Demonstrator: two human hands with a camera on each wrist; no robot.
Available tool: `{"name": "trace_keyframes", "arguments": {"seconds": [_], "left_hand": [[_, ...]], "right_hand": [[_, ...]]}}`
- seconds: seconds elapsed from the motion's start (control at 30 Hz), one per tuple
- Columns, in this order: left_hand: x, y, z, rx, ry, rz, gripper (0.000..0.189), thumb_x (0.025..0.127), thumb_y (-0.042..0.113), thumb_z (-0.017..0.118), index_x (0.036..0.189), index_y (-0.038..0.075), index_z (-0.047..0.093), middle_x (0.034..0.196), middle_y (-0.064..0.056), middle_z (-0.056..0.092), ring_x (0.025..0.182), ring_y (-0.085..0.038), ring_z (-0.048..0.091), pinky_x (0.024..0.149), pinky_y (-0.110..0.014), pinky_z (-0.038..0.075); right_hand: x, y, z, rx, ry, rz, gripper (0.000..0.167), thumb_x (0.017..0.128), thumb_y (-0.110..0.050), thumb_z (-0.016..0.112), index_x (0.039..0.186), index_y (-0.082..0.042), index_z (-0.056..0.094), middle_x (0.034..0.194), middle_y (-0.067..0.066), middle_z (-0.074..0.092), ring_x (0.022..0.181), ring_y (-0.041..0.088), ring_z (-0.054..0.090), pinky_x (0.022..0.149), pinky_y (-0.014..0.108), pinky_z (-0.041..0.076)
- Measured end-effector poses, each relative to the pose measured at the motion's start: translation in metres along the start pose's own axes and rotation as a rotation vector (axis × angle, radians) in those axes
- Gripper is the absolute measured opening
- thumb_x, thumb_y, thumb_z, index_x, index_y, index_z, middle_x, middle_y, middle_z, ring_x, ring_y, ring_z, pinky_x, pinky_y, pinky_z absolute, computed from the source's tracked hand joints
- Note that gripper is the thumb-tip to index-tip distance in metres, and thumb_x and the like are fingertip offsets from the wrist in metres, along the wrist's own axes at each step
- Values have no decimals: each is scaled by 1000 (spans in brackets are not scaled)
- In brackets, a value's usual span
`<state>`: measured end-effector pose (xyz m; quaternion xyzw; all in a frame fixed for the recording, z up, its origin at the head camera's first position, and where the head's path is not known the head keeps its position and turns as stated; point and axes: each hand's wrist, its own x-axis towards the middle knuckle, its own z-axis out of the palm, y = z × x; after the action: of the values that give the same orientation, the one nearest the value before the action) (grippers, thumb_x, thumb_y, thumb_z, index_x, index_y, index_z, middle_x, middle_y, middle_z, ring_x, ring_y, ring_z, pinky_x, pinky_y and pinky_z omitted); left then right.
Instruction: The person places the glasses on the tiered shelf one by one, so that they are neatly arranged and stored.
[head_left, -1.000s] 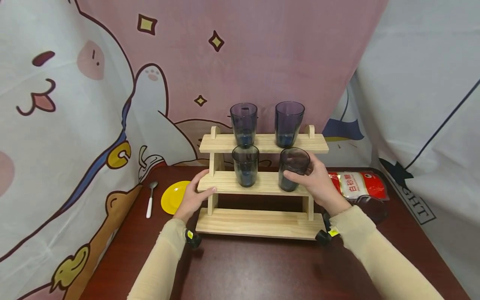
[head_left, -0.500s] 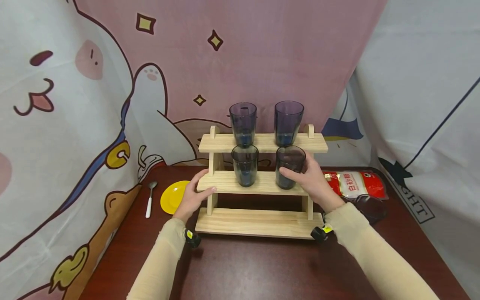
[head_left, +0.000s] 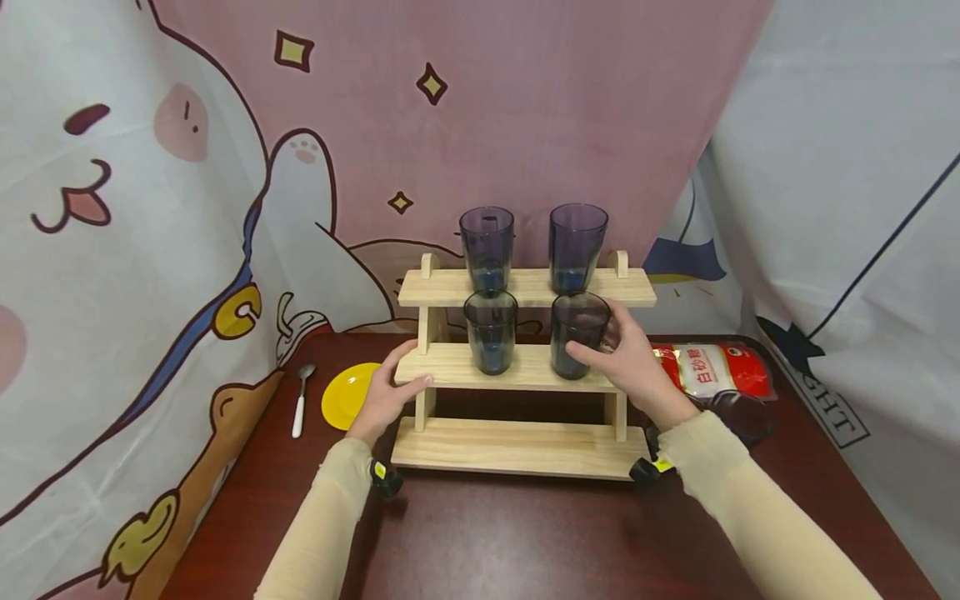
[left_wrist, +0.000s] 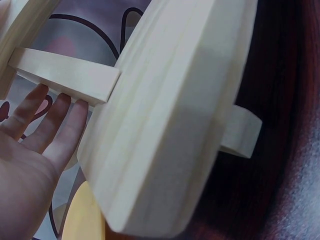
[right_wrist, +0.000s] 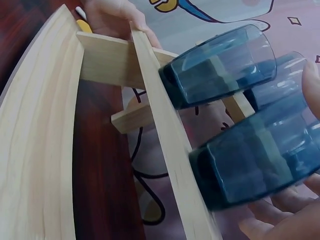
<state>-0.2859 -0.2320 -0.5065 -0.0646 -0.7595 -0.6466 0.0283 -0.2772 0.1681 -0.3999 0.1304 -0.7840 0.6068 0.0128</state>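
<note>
From the head view, your right hand [head_left: 630, 364] holds a dark see-through cup [head_left: 573, 327], thumb in front and other fingers around the far side. The cup is upright on the middle shelf [head_left: 534, 360] of the wooden rack [head_left: 517, 443], near its right end. A second cup [head_left: 491, 335] is beside it, a little apart. Up on the top shelf [head_left: 528, 287] are two purple cups [head_left: 487, 244]. Their bottoms look dark blue, so I can't tell what is inside. Your left hand [head_left: 384, 402] grips the left end of the middle shelf, thumb on the front edge. It hides part of a yellow plate [head_left: 345, 398]. A spoon [head_left: 301, 400] lies left of that. A red bag [head_left: 716, 371] lies to the right, and a dark thing [head_left: 744, 418] by your sleeve is hard to make out.

From the left wrist, three of your fingers [left_wrist: 60, 115] touch a wooden post [left_wrist: 67, 75]. The plate is cut off.

From the right wrist, the held cup's bottom meets the shelf, and your hand is cut off by the edge.
</note>
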Motion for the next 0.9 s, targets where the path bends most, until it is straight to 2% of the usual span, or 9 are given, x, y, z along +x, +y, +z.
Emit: {"name": "trace_keyframes", "arguments": {"seconds": [0.13, 0.33, 0.47, 0.5, 0.57, 0.7, 0.73, 0.8, 0.9], "left_hand": [[1, -2, 0, 4, -1, 5, 69, 94, 19, 81, 155, 31, 50, 152, -11, 52, 113, -32, 63, 93, -40, 57], [2, -2, 0, 2, -1, 10, 70, 94, 19, 82, 155, 32, 51, 152, -11, 52, 114, -32, 63, 93, -41, 57], [0, -1, 1, -8, 2, 9, 69, 94, 18, 82, 154, 33, 52, 153, -8, 51, 114, -31, 63, 93, -41, 58], [0, -1, 0, -7, 4, 10, 69, 94, 18, 82, 154, 34, 52, 154, -7, 50, 114, -31, 63, 93, -41, 58], [0, -2, 0, -6, 5, 11, 69, 94, 17, 82, 154, 34, 52, 155, -7, 49, 114, -31, 63, 93, -41, 58], [1, -3, 0, -1, 3, 17, 70, 94, 15, 81, 154, 34, 51, 156, -8, 48, 114, -32, 64, 91, -41, 58], [2, -4, 0, -2, 3, 18, 69, 94, 15, 81, 154, 34, 51, 156, -9, 49, 114, -33, 64, 90, -41, 58], [2, -4, 0, -1, 5, 19, 69, 94, 15, 81, 154, 34, 51, 155, -9, 49, 113, -33, 64, 90, -41, 58], [1, -4, 0, 1, 11, 22, 69, 94, 14, 81, 154, 33, 52, 154, -10, 50, 113, -33, 64, 90, -40, 58]], "right_hand": [[-8, 4, -10, -11, -10, -6, 90, 94, -16, 81, 164, -10, 25, 156, 23, 45, 145, 41, 42, 120, 62, 31], [-20, 6, -27, -18, -8, -36, 89, 94, -10, 80, 164, -10, 26, 157, 24, 45, 144, 45, 43, 119, 66, 29], [-30, 5, -40, -79, -2, -66, 89, 94, -10, 80, 164, -10, 25, 158, 23, 44, 144, 45, 43, 117, 67, 31], [-33, 4, -44, -97, -1, -74, 89, 94, -10, 80, 164, -11, 25, 159, 23, 44, 143, 45, 43, 118, 64, 32], [-38, 4, -51, -147, 9, -94, 89, 94, -11, 81, 164, -13, 27, 158, 21, 46, 141, 43, 46, 120, 48, 38], [-48, 5, -66, -230, 41, -130, 89, 91, -10, 83, 163, -17, 30, 156, 19, 49, 140, 39, 47, 108, 16, 42], [-51, 6, -69, -246, 52, -136, 89, 91, -10, 83, 163, -18, 31, 156, 19, 49, 140, 38, 47, 105, 11, 41], [-56, 8, -76, -265, 68, -135, 90, 90, -9, 84, 163, -19, 32, 156, 20, 48, 142, 35, 46, 106, 11, 39], [-64, 11, -87, -292, 99, -128, 92, 88, -8, 86, 162, -21, 34, 155, 19, 49, 142, 24, 46, 107, 9, 38]]}}
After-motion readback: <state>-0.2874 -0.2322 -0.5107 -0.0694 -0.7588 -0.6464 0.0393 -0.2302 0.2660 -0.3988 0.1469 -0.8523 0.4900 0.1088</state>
